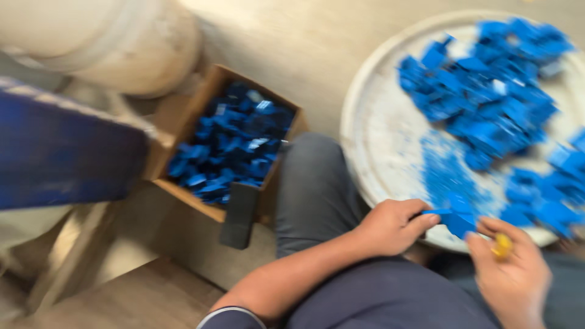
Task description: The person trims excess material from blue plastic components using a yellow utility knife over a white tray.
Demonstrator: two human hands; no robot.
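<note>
Frame is motion-blurred. Left hand [390,226] and right hand [512,274] meet at the near rim of a round white tray [372,134], both on one small blue plastic piece [458,220]; left grip is pinching its left end between thumb and fingers, right grip pinching its right side with fingertips pressed on it. Right hand also carries something small and yellow [502,245] (ring or object, cannot tell).

Around: the tray holds a big heap of blue pieces [487,91] at the far side, more loose ones [548,201] on the right, and a patch of blue crumbs [445,170] just beyond the hands. To the left, on the floor, an open brown cardboard box [201,103] full of darker blue pieces [234,146], a dark flap [237,216] hanging off its near edge. The person's grey-trousered knee [314,189] sits between box and tray. Far left: a blue panel [67,152] and a pale rounded drum [109,42], both blurred. No labels readable.
</note>
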